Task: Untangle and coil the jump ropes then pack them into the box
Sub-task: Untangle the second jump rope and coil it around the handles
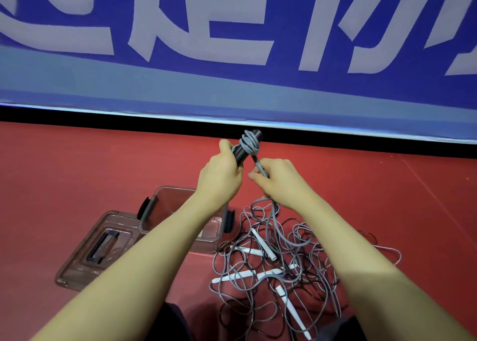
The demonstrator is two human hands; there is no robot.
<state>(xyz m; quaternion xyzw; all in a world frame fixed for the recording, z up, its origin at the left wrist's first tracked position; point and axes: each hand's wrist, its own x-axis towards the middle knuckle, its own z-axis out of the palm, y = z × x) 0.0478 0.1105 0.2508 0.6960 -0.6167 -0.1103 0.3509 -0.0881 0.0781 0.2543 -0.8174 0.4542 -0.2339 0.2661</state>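
Left hand grips the dark handle, its long axis tilted up and right. Right hand, just right of the handle, pinches the grey rope wound round it. The tangle lies on the floor below the handle, right of the box.

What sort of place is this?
Probably a sports hall or gym: red sports flooring, a big blue banner with large lettering along the wall, and tangled jump ropes on the floor.

Dark handles wrapped with grey rope coils are held up; tangled grey ropes with white handles lie beside the open clear box.
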